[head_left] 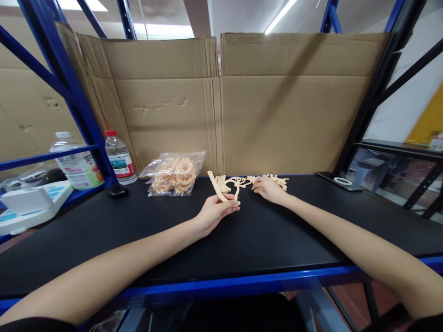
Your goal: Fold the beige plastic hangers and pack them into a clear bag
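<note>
My left hand (215, 213) is closed on a pale wooden piece (217, 186), a flat strip with a curved part joined near its lower end, held up just above the black tabletop. My right hand (269, 189) reaches down into a row of loose pale wooden pieces (281, 181) toward the back. Its fingers are bent over the pieces, and what they grip, if anything, is hidden. Behind my left hand lie more flat strips (224, 184) and some curved pieces (241, 181).
A clear plastic bag (175, 174) of pale ring-shaped pieces lies left of the hands. Further left stand a red-capped water bottle (119, 159), a black mouse-like object (118, 191) and a large bottle (78, 163). A phone (355, 186) with a pale ring (342, 181) lies right. Cardboard (277, 110) walls the back.
</note>
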Tool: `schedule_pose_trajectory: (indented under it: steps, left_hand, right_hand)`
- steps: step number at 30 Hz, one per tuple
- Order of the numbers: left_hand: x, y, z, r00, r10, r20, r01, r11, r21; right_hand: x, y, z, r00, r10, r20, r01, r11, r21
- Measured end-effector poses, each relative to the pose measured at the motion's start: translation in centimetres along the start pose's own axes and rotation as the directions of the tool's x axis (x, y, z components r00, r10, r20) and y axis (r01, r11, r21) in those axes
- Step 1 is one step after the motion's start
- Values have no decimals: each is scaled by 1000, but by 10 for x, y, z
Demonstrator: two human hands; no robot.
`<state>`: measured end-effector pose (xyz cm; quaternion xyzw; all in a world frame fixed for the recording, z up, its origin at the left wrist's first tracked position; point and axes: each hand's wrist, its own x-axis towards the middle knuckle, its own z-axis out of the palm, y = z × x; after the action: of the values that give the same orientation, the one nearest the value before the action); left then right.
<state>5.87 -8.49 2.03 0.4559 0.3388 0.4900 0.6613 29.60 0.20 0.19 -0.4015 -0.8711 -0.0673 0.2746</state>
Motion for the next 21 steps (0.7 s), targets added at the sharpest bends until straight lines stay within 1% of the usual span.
schedule_pose_trajectory:
  steps: [2, 3, 4, 5, 6, 7, 8, 9, 10, 11, 13, 15, 18, 19, 20, 21]
  left_hand:
    - [1, -1, -1, 1000, 1, 6, -1, 1000, 0]
    - [1, -1, -1, 1000, 0, 9, 0, 1000, 1]
    - [1, -2, -2, 1000, 0, 11, 0, 1000, 2]
    - [1, -2, -2, 1000, 0, 13, 0, 1000, 3]
    - [2, -2, -3, 1000, 0, 16, 0, 1000, 5]
    - [2, -2, -3, 1000, 2, 19, -2, 1000, 6]
    - [2, -3, -4, 1000, 4, 22, -4, 1000, 6]
    - [2, -3, -4, 1000, 4, 25, -5, 1000, 5]
    - [2, -3, -4, 1000, 4, 30, -4, 1000, 5]
    - [2, -3, -4, 999, 5, 34, -5, 1000, 5]
    - [3, -3, -4, 999, 7, 38, -7, 1000, 6]
    - [3, -3, -4, 999, 8, 38, -9, 1000, 8]
    - [2, -3, -4, 999, 9, 36, -9, 1000, 9]
    - [2, -3, -4, 999, 9, 39, -9, 1000, 12]
    - [2, -3, -4, 999, 9, 42, -10, 1000, 13]
    - [3, -3, -4, 999, 10, 45, -11, 1000, 15]
  right_hand:
    - [3, 2, 0, 995, 62, -74, -50, 987, 150]
    - [4, 2, -2, 985, 128, -117, -97, 966, 240]
    - [5, 3, -4, 964, 218, -153, -156, 928, 340]
    - [5, 2, -6, 933, 318, -170, -214, 869, 446]
    - [6, 1, -9, 895, 412, -171, -259, 792, 552]
    - [6, -1, -13, 858, 488, -157, -282, 705, 650]
    - [6, -4, -16, 829, 541, -139, -280, 617, 735]
    - [5, -7, -20, 811, 571, -123, -258, 540, 801]
    - [4, -11, -24, 804, 583, -114, -229, 481, 846]
    - [3, -16, -28, 805, 584, -106, -206, 443, 873]
    - [1, -25, -33, 812, 576, -92, -191, 412, 891]
    - [0, -32, -37, 812, 576, -92, -200, 423, 884]
    - [-1, -39, -39, 784, 602, -154, -183, 460, 869]
    - [-2, -41, -39, 773, 612, -169, -173, 460, 871]
    - [-2, -43, -38, 765, 623, -164, -169, 440, 882]
    - [-3, -45, -36, 764, 631, -134, -171, 398, 901]
